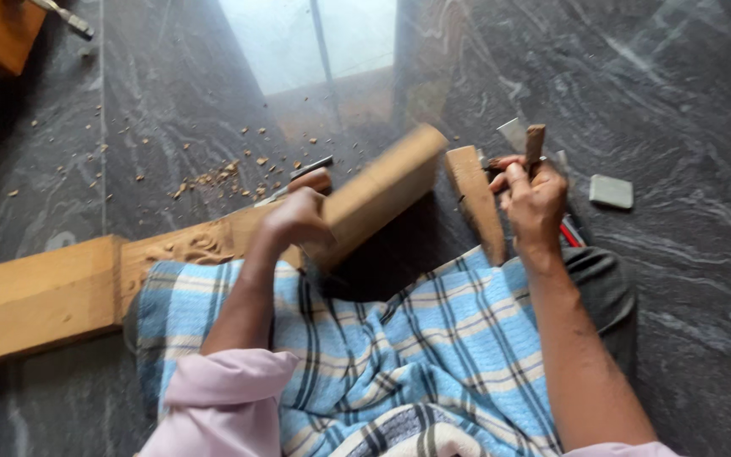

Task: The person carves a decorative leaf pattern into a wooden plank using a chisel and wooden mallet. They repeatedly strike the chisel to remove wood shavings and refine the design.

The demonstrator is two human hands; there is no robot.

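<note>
Your left hand clenched around a wooden mallet, your right hand closed on a chisel, beside a plank.

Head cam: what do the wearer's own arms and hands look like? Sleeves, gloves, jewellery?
Both hands are bare: no gloves on the left hand or the right hand, and no watch, ring or band visible. Forearms are uncovered up to pale pink sleeves; the left sleeve is bunched near the elbow, and the right sleeve only peeks in at the bottom edge.
</note>
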